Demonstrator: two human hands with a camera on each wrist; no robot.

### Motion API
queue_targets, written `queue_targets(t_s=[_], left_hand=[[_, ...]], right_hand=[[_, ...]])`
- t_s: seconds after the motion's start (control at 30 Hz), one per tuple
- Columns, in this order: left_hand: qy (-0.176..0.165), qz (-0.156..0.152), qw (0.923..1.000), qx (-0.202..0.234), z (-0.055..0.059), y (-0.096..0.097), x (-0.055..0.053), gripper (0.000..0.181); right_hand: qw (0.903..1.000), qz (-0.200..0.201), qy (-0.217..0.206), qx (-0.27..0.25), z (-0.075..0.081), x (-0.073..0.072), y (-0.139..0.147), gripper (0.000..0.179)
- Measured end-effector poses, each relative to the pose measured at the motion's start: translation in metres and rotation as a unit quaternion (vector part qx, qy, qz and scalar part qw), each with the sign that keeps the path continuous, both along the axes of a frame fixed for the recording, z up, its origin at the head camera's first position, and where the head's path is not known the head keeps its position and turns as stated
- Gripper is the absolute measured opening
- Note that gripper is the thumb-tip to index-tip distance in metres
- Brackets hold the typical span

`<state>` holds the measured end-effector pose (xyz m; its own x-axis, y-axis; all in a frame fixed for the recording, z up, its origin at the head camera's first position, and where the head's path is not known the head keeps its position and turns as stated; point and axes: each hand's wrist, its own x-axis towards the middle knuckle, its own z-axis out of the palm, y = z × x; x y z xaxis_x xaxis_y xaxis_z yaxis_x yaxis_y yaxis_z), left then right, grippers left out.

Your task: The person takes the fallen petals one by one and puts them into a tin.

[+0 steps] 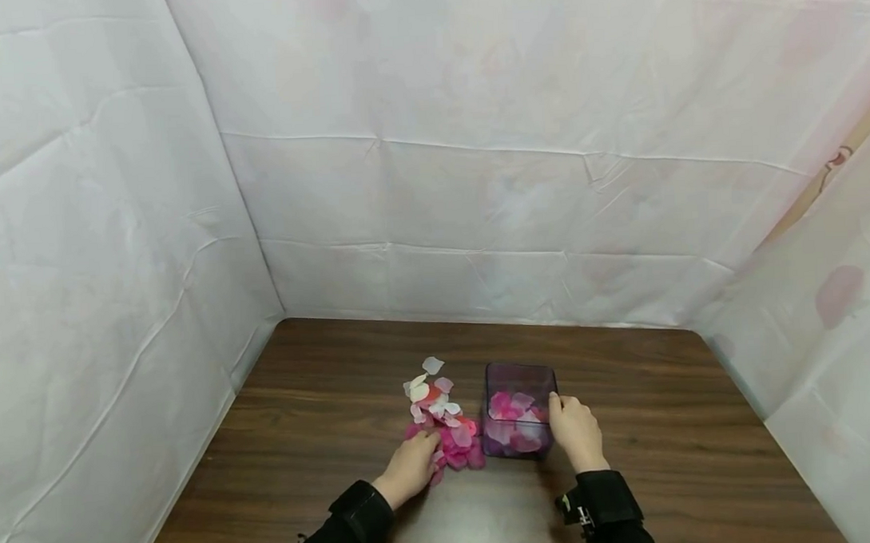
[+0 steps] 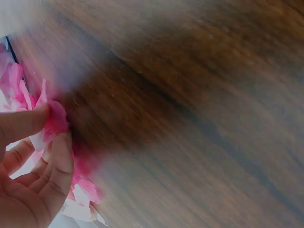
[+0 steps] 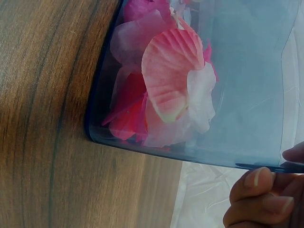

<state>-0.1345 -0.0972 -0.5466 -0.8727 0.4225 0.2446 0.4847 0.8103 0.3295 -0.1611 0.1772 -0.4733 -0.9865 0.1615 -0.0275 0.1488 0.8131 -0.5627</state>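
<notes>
A pile of loose artificial petals (image 1: 458, 440), mostly pink with some white and red, lies on the wooden table. At its near left edge is my left hand (image 1: 411, 468); in the left wrist view its thumb and fingers pinch a pink petal (image 2: 56, 118). To the right of the pile stands a see-through purple box (image 1: 517, 370) with pink, red and white petals (image 3: 173, 71) in it. My right hand (image 1: 576, 430) grips the box's right rim between thumb and fingers, as the right wrist view shows.
The brown wooden table (image 1: 324, 387) is enclosed by white cloth walls (image 1: 432, 200) at the back, left and right. One white petal (image 1: 433, 365) lies apart at the pile's far end.
</notes>
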Motion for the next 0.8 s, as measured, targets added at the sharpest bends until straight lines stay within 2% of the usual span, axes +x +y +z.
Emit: queue_targets(t_s=[0.2,0.33,0.4,0.57,0.8], left_hand=[[0.017,0.01,0.9986,0.05,0.0,-0.001,-0.008,0.013],[0.024,0.026,0.9965,0.075,0.01,-0.003,-0.012,0.014],[0.016,0.035,0.9956,0.086,0.017,-0.003,-0.013,0.017],[0.015,0.05,0.9949,0.086,0.032,-0.002,-0.019,0.017],[0.05,0.051,0.995,0.07,0.044,0.002,-0.025,0.016]], right_hand=[[1.0,-0.002,-0.003,0.0,0.0,0.001,0.0,0.049],[1.0,-0.005,-0.003,-0.002,0.001,0.001,0.0,0.049],[1.0,-0.006,-0.001,-0.002,0.002,0.001,0.0,0.049],[1.0,-0.004,-0.003,0.0,0.002,0.0,0.001,0.049],[1.0,-0.004,-0.005,-0.001,0.001,0.001,0.0,0.05]])
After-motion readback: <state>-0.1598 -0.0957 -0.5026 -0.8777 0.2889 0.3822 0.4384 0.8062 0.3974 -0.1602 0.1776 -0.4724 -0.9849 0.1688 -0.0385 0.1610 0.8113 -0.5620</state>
